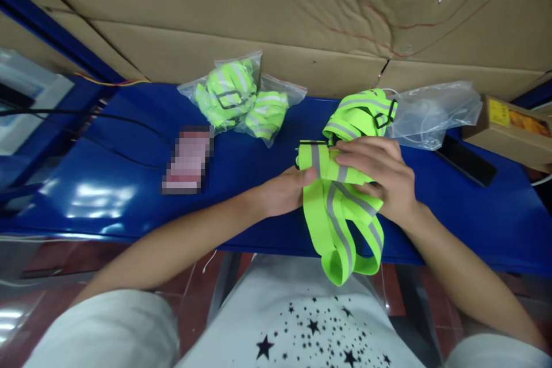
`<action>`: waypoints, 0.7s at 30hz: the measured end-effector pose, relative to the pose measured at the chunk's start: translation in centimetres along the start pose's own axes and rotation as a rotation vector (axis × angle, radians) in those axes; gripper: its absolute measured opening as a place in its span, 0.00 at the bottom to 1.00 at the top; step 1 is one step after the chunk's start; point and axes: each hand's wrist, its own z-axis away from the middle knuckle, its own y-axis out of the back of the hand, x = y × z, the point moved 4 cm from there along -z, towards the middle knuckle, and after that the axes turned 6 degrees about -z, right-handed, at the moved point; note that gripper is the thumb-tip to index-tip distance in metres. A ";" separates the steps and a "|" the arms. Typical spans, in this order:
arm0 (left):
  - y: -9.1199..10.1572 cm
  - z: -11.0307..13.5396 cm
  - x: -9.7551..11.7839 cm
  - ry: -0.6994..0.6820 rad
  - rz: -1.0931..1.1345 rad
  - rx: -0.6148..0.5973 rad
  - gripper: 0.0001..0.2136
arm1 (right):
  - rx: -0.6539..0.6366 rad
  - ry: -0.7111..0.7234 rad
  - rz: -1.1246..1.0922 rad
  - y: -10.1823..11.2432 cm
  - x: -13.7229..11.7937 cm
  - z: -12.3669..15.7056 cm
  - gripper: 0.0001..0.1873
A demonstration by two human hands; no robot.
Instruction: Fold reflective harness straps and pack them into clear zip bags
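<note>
A neon yellow-green reflective strap [333, 215] with a grey stripe is held between my hands over the table's front edge. Its lower loops hang down toward my shirt. My left hand [287, 191] pinches the strap at its left end, thumb on top, close to a black buckle edge. Across the strap's right part lies my right hand [382, 169], fingers bent over it, some of them hidden. Just behind my hands rests a second bundle of the same strap [360, 112], with a black buckle [386, 115] on its right side.
Two clear bags with green straps [230, 92] lie at the back of the blue table [254, 172]. A blurred phone-like object [188, 160] is at left. Toward the right are an empty plastic bag [433, 115], a black phone [468, 161] and a cardboard box [509, 132].
</note>
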 end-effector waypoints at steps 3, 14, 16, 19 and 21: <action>0.2 -0.2 0.3 -0.004 0.017 0.129 0.22 | -0.110 -0.008 0.075 -0.4 0.3 0.0 0.23; 1.1 0.1 5.0 -0.235 0.024 0.211 0.27 | -0.253 -0.757 -1.125 -4.4 1.9 1.6 0.31; 1.3 0.1 5.5 -0.242 0.020 0.190 0.28 | -0.312 -0.801 -1.247 -5.5 1.2 1.9 0.33; 1.6 0.0 5.2 -0.176 0.037 0.202 0.29 | -0.241 -0.850 -1.366 -6.4 0.9 2.1 0.33; 1.7 -0.2 4.9 -0.155 0.041 0.207 0.30 | -0.179 -0.974 -1.419 -6.8 1.2 2.4 0.29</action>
